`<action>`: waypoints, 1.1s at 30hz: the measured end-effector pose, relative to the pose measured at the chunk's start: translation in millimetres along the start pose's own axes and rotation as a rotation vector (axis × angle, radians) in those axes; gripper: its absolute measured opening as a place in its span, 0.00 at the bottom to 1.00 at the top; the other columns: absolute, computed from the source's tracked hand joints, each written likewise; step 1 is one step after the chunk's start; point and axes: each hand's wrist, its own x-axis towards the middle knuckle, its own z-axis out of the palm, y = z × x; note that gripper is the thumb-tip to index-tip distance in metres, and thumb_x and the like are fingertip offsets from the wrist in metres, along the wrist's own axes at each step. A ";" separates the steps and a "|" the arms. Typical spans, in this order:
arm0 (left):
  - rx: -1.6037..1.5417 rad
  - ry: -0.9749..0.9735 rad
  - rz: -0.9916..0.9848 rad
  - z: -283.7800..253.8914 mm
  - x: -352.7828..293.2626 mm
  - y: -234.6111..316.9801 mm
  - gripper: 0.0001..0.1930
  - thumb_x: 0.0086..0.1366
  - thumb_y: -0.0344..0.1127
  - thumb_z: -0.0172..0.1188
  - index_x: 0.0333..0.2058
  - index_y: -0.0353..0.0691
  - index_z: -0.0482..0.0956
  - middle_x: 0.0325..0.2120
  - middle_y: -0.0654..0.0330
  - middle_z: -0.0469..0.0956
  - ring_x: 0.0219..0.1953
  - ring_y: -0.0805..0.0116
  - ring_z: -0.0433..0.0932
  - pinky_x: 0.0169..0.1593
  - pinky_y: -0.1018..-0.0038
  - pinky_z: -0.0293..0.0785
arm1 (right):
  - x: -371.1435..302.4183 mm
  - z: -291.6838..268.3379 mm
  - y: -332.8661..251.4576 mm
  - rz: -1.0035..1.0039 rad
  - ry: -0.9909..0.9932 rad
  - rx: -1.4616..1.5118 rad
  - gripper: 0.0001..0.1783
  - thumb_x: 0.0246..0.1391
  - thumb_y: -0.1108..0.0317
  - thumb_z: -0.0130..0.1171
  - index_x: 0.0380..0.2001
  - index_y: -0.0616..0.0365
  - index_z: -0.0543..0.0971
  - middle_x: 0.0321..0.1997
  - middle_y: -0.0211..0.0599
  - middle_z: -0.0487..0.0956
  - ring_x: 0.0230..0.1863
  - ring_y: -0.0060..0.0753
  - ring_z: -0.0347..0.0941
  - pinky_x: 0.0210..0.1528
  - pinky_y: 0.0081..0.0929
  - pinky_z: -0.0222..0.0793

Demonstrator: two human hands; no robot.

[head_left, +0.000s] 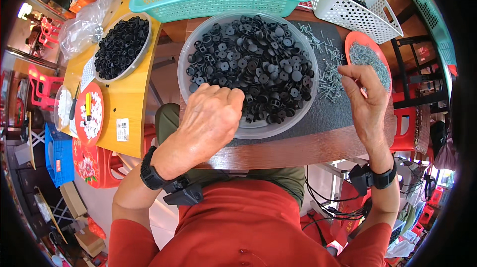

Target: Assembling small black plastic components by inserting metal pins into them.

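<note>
A large translucent bowl (pixel 314 76) on the table in front of me is heaped with small black plastic parts (pixel 253 58), some round and some with a hole. My left hand (pixel 211 118) is over the bowl's near left side with its fingers curled closed; whatever they hold is hidden. To the right of the bowl, loose screws (pixel 328 71) lie scattered on a dark mat (pixel 298 125). Above their right side is my right hand (pixel 367 100), thumb and forefinger closed in a pinch. What is between them is too small to tell. Close behind it stands an orange dish (pixel 349 43) of screws.
A turquoise basket (pixel 223 6) and a white perforated basket (pixel 348 18) stand at the back. On the yellow table at left are a tub of black rings (pixel 121 48), a plastic bag (pixel 87 26) and a red plate (pixel 84 135) with white pieces and a yellow-handled tool (pixel 88 105).
</note>
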 end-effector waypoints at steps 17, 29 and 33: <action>-1.010 0.091 -0.532 -29.0 -7.1 -14.3 0.10 0.51 0.19 0.62 0.33 0.34 0.75 0.24 0.66 0.75 0.27 0.80 0.74 0.33 0.83 0.71 | -24.0 63.1 -79.6 -0.042 -0.113 0.511 0.11 0.41 0.82 0.61 0.32 0.62 0.78 0.28 0.37 0.76 0.27 0.32 0.70 0.28 0.24 0.65; -1.494 0.388 -0.564 -13.5 -12.6 14.4 0.10 0.56 0.24 0.63 0.37 0.32 0.75 0.28 0.65 0.76 0.31 0.81 0.73 0.37 0.85 0.70 | -26.1 88.6 -107.4 0.097 0.011 0.661 0.12 0.39 0.82 0.63 0.30 0.59 0.78 0.25 0.32 0.74 0.26 0.29 0.68 0.26 0.23 0.63; -1.469 0.343 -0.579 -11.1 -16.0 14.7 0.09 0.57 0.26 0.63 0.36 0.32 0.77 0.28 0.65 0.76 0.30 0.81 0.72 0.36 0.84 0.70 | -23.6 87.0 -100.7 0.014 0.028 0.596 0.12 0.38 0.82 0.63 0.30 0.60 0.77 0.26 0.32 0.75 0.26 0.30 0.69 0.28 0.24 0.64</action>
